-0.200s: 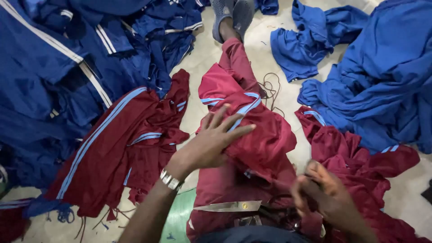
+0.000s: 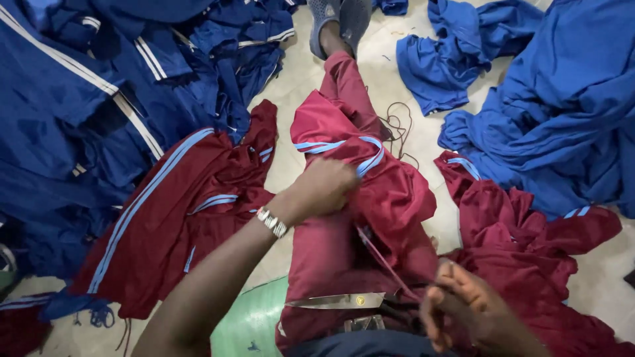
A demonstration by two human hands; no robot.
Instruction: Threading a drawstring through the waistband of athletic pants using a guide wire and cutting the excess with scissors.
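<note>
maroon track garment with pale blue side stripes lies bunched over my lap and outstretched leg, its shiny cloth creased into folds. a thin maroon drawstring runs taut from the bunched cloth down toward my right hand. my left hand is closed into a fist on the garment's striped edge, wrist bent, a metal watch on the forearm that reaches in from the lower left. my right hand sits low at the frame's edge, fingers curled and pinched on the drawstring's end; its fingertips are blurred and partly cut off. scissors lie across my lap, their handles hidden under cloth. more maroon pieces and heaps of blue garments cover the floor around me.
</note>
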